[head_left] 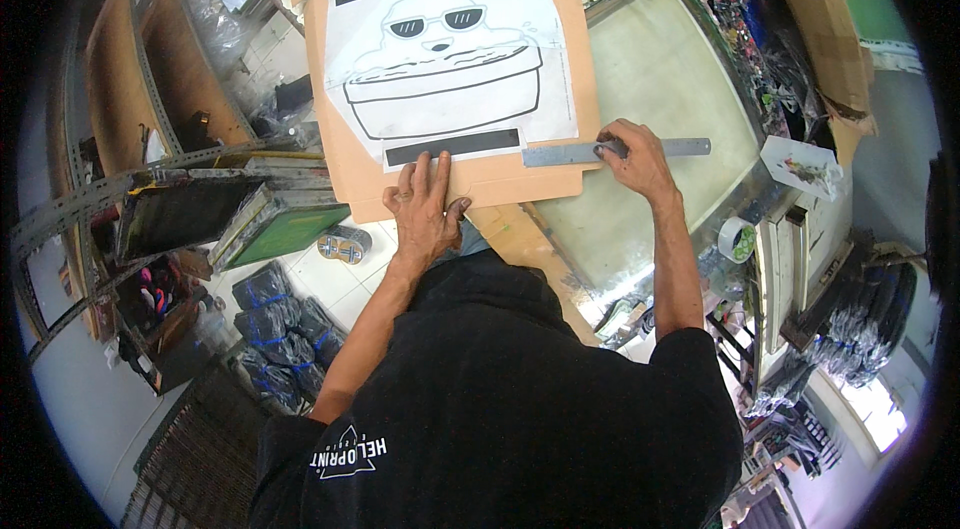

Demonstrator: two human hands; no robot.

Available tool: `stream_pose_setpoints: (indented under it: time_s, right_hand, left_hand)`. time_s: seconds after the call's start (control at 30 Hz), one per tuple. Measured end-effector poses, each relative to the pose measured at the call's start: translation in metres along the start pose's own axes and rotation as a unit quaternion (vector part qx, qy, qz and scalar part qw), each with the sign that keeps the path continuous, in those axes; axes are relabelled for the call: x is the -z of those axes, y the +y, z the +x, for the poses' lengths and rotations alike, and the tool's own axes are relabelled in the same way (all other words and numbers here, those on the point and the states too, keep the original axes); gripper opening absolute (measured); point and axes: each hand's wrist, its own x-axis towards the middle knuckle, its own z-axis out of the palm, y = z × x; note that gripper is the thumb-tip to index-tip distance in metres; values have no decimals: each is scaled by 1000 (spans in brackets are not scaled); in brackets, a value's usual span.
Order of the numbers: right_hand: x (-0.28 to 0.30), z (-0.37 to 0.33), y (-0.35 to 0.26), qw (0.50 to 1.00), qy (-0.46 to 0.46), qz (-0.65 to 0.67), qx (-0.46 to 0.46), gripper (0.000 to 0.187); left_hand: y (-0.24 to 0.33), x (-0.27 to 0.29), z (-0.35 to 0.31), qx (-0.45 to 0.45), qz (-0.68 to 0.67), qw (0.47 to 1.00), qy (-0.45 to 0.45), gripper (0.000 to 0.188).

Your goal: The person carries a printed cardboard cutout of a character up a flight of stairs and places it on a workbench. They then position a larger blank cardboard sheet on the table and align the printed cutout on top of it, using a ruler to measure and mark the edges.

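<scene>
- My left hand (425, 214) is loosely spread, pressing the printed sheet's (445, 101) lower edge, gripping nothing.
- My right hand (637, 165) is curled nearly closed, apparently pinching the metal ruler (685, 146): probably light, stiff, slick; best held by its long edges.
- Beyond, the sheet lies on cardboard (490, 191), likely limp, easily creased; lift by opposite corners.

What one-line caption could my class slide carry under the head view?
Left hand at the lower edge of a printed sheet on brown cardboard, right hand on a grey ruler.
</scene>
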Motion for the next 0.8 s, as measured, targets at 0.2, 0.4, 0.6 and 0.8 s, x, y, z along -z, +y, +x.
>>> stream_pose_setpoints:
  time_s: [0.2, 0.4, 0.6, 0.8]
  right_hand:
    - [-10, 8, 4, 994, 19, 94, -57, 18]
    - [-7, 12, 4, 997, 11, 49, -57, 18]
    - [-6, 19, 3, 996, 5, 40, -76, 20]
    - [-4, 27, -5, 992, 0, -17, -122, 20]
  left_hand:
    - [-3, 1, -1, -1, -5, 1000, -4, 73]
    - [-4, 1, -1, -5, -7, 1000, -9, 73]
    - [-5, 2, -1, -7, 4, 1000, 0, 75]
    - [-4, 1, 0, -15, 18, 999, 23, 75]
